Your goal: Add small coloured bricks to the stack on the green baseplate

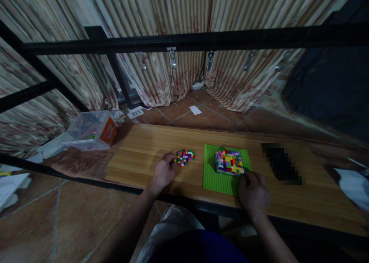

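Note:
A green baseplate (210,167) lies on the wooden table (138,151), bearing a block of multicoloured bricks (229,162). Left of it sits a small pile of loose coloured bricks (185,157). My left hand (163,171) rests beside that pile with fingers curled, its fingertips at the pile's left edge; whether it grips a brick is hidden. My right hand (253,193) is at the baseplate's near right corner, fingers bent and closed, just below the brick block.
A clear plastic box with an orange label (93,131) stands at the table's far left. A dark blurred object (282,164) lies right of the baseplate. Black metal bars (184,40) frame the table; striped curtains hang behind. White paper (354,186) lies far right.

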Demonstrator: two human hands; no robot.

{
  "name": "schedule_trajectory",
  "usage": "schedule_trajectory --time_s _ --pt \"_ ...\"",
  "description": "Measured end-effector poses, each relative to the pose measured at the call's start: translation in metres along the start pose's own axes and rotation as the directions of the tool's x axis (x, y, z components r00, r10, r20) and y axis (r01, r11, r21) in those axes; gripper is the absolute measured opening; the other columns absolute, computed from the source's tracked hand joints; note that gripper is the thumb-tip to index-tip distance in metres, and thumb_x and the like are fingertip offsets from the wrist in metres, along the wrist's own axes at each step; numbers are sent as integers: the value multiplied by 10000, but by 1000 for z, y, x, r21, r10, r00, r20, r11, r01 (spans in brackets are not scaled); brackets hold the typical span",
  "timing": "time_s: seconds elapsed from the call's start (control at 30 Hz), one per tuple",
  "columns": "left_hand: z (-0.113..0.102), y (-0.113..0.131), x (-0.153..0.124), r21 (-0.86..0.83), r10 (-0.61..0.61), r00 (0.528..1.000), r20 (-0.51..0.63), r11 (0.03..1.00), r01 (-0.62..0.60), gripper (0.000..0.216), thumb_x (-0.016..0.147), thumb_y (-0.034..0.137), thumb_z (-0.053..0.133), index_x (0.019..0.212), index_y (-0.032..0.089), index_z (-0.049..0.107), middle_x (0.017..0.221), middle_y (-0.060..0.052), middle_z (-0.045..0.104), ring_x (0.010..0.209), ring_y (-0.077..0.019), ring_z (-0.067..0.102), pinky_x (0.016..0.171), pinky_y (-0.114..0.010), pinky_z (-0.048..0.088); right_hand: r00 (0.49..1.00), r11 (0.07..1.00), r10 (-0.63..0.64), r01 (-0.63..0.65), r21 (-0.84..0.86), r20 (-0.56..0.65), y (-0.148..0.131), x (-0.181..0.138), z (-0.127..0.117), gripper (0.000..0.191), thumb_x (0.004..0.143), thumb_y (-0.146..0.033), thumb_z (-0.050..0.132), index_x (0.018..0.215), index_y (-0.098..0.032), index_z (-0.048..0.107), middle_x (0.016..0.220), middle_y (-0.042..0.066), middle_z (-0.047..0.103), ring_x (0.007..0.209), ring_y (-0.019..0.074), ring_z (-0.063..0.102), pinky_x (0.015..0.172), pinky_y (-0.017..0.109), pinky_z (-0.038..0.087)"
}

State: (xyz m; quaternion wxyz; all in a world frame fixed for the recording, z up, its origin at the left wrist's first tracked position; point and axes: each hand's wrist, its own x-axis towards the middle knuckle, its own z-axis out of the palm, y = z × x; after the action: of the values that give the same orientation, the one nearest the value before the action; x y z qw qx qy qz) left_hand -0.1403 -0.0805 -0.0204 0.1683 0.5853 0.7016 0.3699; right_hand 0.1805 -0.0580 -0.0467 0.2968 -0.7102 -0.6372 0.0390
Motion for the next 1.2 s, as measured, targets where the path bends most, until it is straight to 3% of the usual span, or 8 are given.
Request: schedule_trajectory --time_s 0.47,0.8,0.97,1.2 --pt "7 5 3 122 -12 1000 8 992 10 270 788 68 560 956 235 690 930 -37 713 829 -171 675 795 -260 537 1000 1000 -3 3 5 -13 2 0 2 395 898 -388 408 1034 -163 703 1134 120 644 937 253 613 777 361 455" --pt "4 9 -4 277 14 999 32 960 -23 262 897 116 465 1049 204 659 1034 -84 687 945 -209 649 870 -291 500 1000 1000 -16 16 27 -19 1 0 1 374 890 -372 420 1037 -167 697 1126 119 645 950 245 614 763 343 459" --pt "3 -2 -10 309 77 997 26 948 -81 289 872 72 455 984 229 669 1006 -67 680 974 -208 624 892 -282 486 1000 999 -21 22 31 -20 1 0 1 376 886 -373 421 1028 -158 695 1109 126 647 959 253 611 772 352 460" --pt "6 -10 -13 310 156 988 15 938 -153 365 810 19 464 1052 204 666 1066 -63 676 1020 -197 614 946 -297 497 999 1000 -23 24 15 -22 2 0 2 391 884 -378 411 1024 -151 696 1112 130 649 943 256 616 753 354 462"
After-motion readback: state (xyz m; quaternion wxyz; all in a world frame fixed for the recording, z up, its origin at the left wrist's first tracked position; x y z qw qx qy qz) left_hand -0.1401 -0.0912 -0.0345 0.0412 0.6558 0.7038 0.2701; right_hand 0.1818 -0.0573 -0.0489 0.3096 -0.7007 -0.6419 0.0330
